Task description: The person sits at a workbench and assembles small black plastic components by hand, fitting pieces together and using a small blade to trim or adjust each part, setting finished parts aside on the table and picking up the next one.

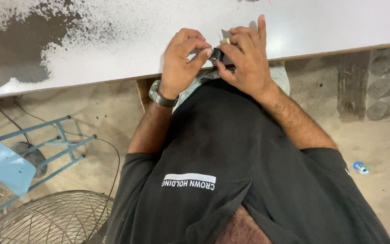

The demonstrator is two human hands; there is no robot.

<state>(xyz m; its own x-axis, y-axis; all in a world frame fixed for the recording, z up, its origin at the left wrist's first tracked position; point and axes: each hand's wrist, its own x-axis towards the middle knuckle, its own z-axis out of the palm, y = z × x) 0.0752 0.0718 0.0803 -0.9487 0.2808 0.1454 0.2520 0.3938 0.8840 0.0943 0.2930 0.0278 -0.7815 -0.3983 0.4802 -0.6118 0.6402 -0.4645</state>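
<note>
While both hands meet, left hand [181, 58], right hand [244, 56], grips clamped on small black part [216, 54].

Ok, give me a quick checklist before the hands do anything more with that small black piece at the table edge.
1. Small black part pinched between both hands: ok.
2. Left hand thumb and forefinger on the part: ok.
3. Right hand fingers around the part: ok.
4. Part held over the white table, not the floor: ok, just inside the edge.
5. Small pale piece by the right fingers, seated or loose: cannot tell.
6. Wristwatch clear of the table edge: ok.
</note>
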